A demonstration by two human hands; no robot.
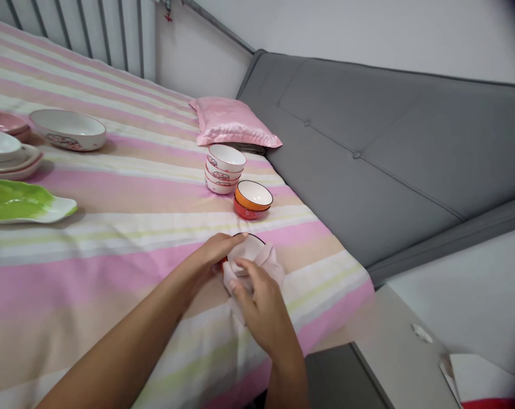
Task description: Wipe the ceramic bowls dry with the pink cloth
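Note:
My left hand (217, 250) grips the near-left rim of a small bowl with a dark rim (249, 245) that rests on the striped bed cover. My right hand (260, 304) presses a white cloth (269, 262) into and around that bowl, fingers curled on the cloth. The bowl's outside is mostly hidden by the cloth and my hands. Just beyond stand two stacked orange bowls (252, 200) and a stack of white patterned bowls (223, 168).
A striped pink bed cover (112, 227) spans the view. At far left lie a green leaf-shaped plate (23, 201), stacked plates (8, 156) and a wide white bowl (67, 129). A pink pillow (232, 122) sits by the grey padded headboard (389, 153). A grey nightstand (394, 363) stands lower right.

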